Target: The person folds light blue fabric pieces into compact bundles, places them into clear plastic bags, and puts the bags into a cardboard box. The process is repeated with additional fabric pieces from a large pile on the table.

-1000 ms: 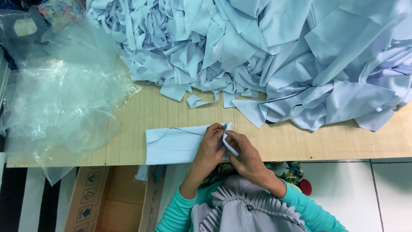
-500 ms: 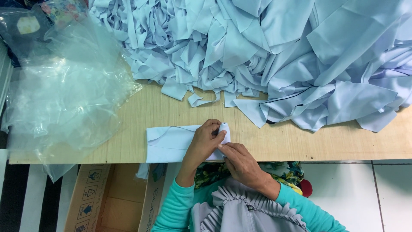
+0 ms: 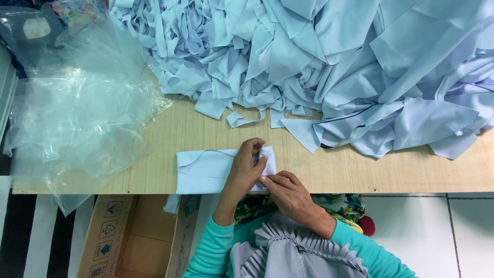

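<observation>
Two hands, one folded pale-blue cloth piece (image 3: 206, 170): left hand (image 3: 246, 172) grip pinching its end, right hand (image 3: 285, 193) pressing edge

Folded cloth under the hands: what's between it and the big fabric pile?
Head view: bare wooden table separates the folded cloth from the fabric pile; only a loose strip lies at the pile's edge.
</observation>
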